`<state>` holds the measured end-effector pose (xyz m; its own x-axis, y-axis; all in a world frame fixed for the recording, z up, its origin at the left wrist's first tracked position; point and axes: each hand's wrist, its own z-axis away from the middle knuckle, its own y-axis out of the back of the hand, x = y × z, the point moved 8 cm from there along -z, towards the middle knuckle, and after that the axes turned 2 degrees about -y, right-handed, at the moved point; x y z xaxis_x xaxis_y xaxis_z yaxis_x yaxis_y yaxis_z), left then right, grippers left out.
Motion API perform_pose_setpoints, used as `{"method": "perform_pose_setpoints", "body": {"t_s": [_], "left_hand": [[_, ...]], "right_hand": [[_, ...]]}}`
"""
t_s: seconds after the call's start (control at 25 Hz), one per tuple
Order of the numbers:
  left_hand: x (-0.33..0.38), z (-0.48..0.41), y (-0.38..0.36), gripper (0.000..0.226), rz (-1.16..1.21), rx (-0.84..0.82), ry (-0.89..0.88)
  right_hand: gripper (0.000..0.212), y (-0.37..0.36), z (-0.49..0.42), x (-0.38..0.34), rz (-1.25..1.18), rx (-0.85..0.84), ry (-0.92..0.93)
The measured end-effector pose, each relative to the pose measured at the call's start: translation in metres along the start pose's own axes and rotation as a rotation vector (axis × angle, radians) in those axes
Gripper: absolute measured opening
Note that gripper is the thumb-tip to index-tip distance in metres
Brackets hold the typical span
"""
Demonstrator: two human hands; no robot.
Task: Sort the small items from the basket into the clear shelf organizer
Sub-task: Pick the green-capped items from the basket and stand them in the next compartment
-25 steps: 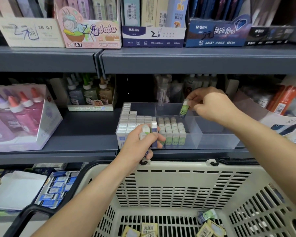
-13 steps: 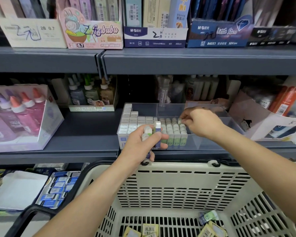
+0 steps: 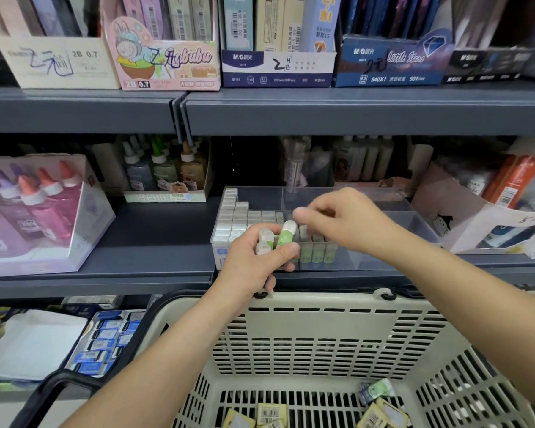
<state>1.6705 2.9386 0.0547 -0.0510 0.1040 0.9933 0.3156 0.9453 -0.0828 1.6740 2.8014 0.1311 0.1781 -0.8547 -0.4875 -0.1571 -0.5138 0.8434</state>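
The clear shelf organizer (image 3: 414, 223) stands on the middle shelf, with white erasers (image 3: 238, 217) in its left section and green-sleeved erasers (image 3: 318, 253) in the middle one. In front of it my left hand (image 3: 254, 261) grips a small bunch of erasers, one green eraser (image 3: 286, 236) sticking up. Just above, my right hand (image 3: 343, 220) hovers with fingers curled, its blurred fingertips at that eraser's top. Whether they pinch it I cannot tell. The beige basket (image 3: 322, 301) sits below, with a few loose items (image 3: 379, 390) on its floor.
Glue bottles in a pink display box (image 3: 37, 217) stand at the left of the shelf and small bottles (image 3: 164, 171) behind. A cardboard box (image 3: 488, 223) flanks the organizer on the right. Pencil-lead boxes (image 3: 275, 66) fill the upper shelf. Blue packs (image 3: 105, 341) lie on the lower shelf.
My right hand put a green eraser into the organizer's middle section, then came back left to the bunch in my left hand. My left hand has stayed about where it was.
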Motion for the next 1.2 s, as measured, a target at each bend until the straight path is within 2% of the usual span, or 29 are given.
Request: {"method": "perform_pose_setpoints", "body": {"t_s": [0.08,0.16,0.28,0.4,0.52,0.76,0.92,1.0,1.2], "left_hand": [[0.001,0.0,0.0,0.019,0.003,0.004,-0.016],[0.002,0.001,0.0,0.012,0.003,0.015,-0.043],[0.004,0.002,0.0,0.006,-0.04,0.022,-0.092],[0.009,0.005,-0.004,0.01,-0.123,0.016,-0.17],[0.01,0.008,-0.006,0.014,-0.169,0.017,-0.198],[0.009,0.004,-0.002,0.014,-0.174,0.056,-0.149],[0.007,0.002,-0.002,0.007,-0.223,0.062,-0.113],[0.006,0.004,-0.005,0.016,-0.199,0.033,-0.099],[0.007,0.009,-0.01,0.026,-0.247,-0.003,-0.126]], "right_hand": [[0.022,-0.011,0.008,-0.015,-0.093,-0.111,0.002],[0.008,-0.007,0.01,-0.016,-0.257,-0.153,-0.04],[0.004,0.023,0.003,0.001,-0.463,-0.05,-0.11],[0.01,0.05,-0.007,0.03,-0.281,0.136,-0.194],[0.011,0.05,-0.012,0.048,-0.098,0.177,-0.247],[0.018,0.034,-0.019,0.054,-0.044,0.095,-0.249],[0.009,0.012,-0.025,0.056,0.077,-0.009,-0.252],[0.002,-0.002,-0.027,0.06,0.11,-0.053,-0.242],[0.014,-0.013,-0.026,0.067,0.201,-0.045,-0.217]]}}
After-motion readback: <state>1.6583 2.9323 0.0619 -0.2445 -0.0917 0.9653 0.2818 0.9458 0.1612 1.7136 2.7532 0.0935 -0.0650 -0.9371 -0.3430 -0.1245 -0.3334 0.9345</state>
